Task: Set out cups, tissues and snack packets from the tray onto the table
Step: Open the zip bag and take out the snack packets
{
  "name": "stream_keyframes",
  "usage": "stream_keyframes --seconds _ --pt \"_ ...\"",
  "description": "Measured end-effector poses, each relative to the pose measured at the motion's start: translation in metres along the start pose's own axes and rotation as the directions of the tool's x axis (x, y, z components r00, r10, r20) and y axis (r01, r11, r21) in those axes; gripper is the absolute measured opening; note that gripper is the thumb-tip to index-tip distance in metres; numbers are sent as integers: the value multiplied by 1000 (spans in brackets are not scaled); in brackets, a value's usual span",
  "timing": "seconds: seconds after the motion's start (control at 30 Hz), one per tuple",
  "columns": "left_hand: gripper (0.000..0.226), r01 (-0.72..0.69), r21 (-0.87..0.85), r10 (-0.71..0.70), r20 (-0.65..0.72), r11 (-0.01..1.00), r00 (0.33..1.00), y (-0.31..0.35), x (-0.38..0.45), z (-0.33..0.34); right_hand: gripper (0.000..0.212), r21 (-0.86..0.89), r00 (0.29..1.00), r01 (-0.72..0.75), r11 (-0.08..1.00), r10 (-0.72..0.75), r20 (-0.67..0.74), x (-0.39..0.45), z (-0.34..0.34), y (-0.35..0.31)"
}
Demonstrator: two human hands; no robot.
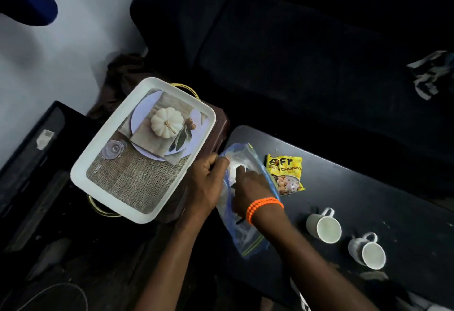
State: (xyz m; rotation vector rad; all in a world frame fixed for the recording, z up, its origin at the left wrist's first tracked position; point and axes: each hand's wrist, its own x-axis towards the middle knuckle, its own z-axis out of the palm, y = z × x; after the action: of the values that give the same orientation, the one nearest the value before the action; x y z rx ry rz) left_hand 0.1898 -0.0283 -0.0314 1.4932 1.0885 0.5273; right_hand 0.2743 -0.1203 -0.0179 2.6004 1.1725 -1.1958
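A clear, blue-edged tissue packet (pixel 242 234) lies at the near left end of the dark table (pixel 368 188). My left hand (pixel 205 180) grips its upper left edge. My right hand (pixel 250 188), with an orange bead bracelet at the wrist, presses into the packet's middle, fingers curled on it. A yellow snack packet (pixel 286 174) lies flat just right of the tissue packet. Two white cups (pixel 324 226) (pixel 367 251) lie on their sides further right on the table. The white tray (pixel 145 148), printed with a pumpkin picture, sits to the left on a brown stool and holds nothing.
A dark sofa (pixel 294 52) fills the space behind the table, with a crumpled cloth (pixel 430 75) on its right. A black flat object (pixel 32 163) lies on the floor at left. A brown cloth (pixel 122 75) is bunched behind the tray.
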Motion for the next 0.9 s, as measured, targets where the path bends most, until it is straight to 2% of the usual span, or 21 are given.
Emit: stream_keyframes --seconds 0.1,0.17,0.23,0.27,0.33,0.37,0.4,0.43,0.47,0.53,0.57,0.6,0.67,0.7,0.73,0.77,0.83,0.9 --pt "40 25 40 -23 -53 999 998 -3 4 -7 56 106 986 137 985 -126 -106 -38 -42 -4" --pt "41 25 47 -22 -80 999 997 -5 5 -12 58 279 983 160 947 -127 -134 -63 -68 5" --pt "43 14 41 -10 -93 999 996 -5 6 -15 52 518 984 177 837 -132 -123 -88 -84 29" --pt "44 9 40 -5 -92 999 996 -5 7 -16 49 657 980 200 727 -160 -121 -97 -87 40" --pt "44 1 48 3 -85 999 996 -6 8 -20 51 887 958 264 380 -207 -196 -107 -89 64" --pt "42 0 45 3 -81 999 997 -7 7 -22 53 942 956 262 208 -186 -225 -106 -86 75" --pt "40 6 31 -3 -74 1000 997 -8 7 -25 54 966 964 242 88 -134 -230 -103 -81 84" --pt "39 14 5 -14 -67 1000 998 -9 6 -27 53 975 974 220 18 -62 -219 -97 -73 94" --pt "38 20 -20 -21 -62 1000 998 -10 4 -28 52 980 980 199 6 28 -199 -87 -65 100" --pt "38 10 -36 -12 -60 999 998 -12 1 -28 42 975 956 189 120 204 -210 -57 -44 108" --pt "38 -1 -34 -1 -56 999 998 -12 0 -27 34 959 926 195 207 282 -250 -40 -33 109" --pt "38 -10 -33 9 -46 999 999 -12 -1 -26 30 918 879 203 341 351 -324 -24 -22 107" --pt "38 -20 -37 19 -23 999 1000 -10 -4 -23 38 696 796 124 708 347 -496 4 -2 107" --pt "38 -22 -37 21 -15 999 1000 -9 -4 -22 46 524 808 24 851 292 -511 15 7 105" --pt "38 -21 -36 21 -8 999 1000 -8 -5 -21 55 373 850 -75 925 255 -461 22 14 103" --pt "38 -19 -38 19 -4 999 1000 -6 -7 -20 63 284 889 -146 948 252 -383 26 19 100" --pt "37 -25 -53 25 0 998 1000 -2 -9 -18 67 336 904 -167 927 280 -322 24 17 93" --pt "37 -36 -76 36 -2 996 999 4 -11 -17 57 483 836 -51 874 301 -458 12 3 85"
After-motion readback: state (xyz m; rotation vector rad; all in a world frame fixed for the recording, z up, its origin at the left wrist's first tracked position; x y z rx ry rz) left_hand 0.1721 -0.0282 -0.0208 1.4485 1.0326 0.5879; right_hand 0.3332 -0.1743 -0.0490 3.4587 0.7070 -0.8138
